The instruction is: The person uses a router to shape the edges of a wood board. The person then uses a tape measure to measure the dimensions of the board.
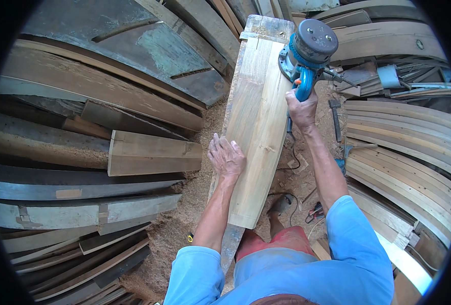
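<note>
A long pale wooden board (258, 132) lies lengthwise on a narrow, worn bench (266, 25). My right hand (303, 108) is closed round the blue handle of a router (314, 46), a power tool with a round dark motor top. The tool sits at the board's far right edge; its bit is hidden from view. My left hand (226, 156) rests flat on the board's left edge, fingers spread, holding nothing. A dark power cord (297, 161) hangs down beside the bench on the right.
Stacked planks (108, 91) crowd the left side, with a shorter pale board (154, 153) jutting toward the bench. Curved slats (403, 168) are piled on the right. A hammer (336, 119) and red-handled pliers (315, 211) lie right of the bench. Sawdust (169, 254) covers the floor.
</note>
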A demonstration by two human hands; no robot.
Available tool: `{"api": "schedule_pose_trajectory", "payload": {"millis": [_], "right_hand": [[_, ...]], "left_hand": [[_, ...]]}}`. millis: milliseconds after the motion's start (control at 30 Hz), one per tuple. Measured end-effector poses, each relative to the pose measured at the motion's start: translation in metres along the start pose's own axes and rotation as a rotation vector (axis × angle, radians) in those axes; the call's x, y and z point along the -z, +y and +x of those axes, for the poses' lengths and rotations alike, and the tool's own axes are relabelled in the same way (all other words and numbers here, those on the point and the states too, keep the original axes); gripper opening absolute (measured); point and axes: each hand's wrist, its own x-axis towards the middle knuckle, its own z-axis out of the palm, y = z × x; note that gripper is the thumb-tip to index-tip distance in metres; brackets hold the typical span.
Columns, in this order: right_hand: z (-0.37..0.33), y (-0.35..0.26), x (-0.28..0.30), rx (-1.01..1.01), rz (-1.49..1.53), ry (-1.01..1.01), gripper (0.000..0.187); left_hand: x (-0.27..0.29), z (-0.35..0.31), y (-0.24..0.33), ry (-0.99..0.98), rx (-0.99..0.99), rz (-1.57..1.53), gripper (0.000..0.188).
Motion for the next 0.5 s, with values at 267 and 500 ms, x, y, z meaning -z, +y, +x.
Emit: {"api": "schedule_pose_trajectory", "payload": {"millis": [267, 500], "right_hand": [[0.06, 0.015, 0.001, 0.077, -0.042, 0.032, 0.041], [0.102, -0.021, 0.004, 0.007, 0.138, 0.0, 0.037]], "left_hand": [[-0.001, 0.0, 0.001, -0.027, 0.005, 0.007, 0.052], [0.001, 0.001, -0.002, -0.094, 0.06, 0.025, 0.055]]}}
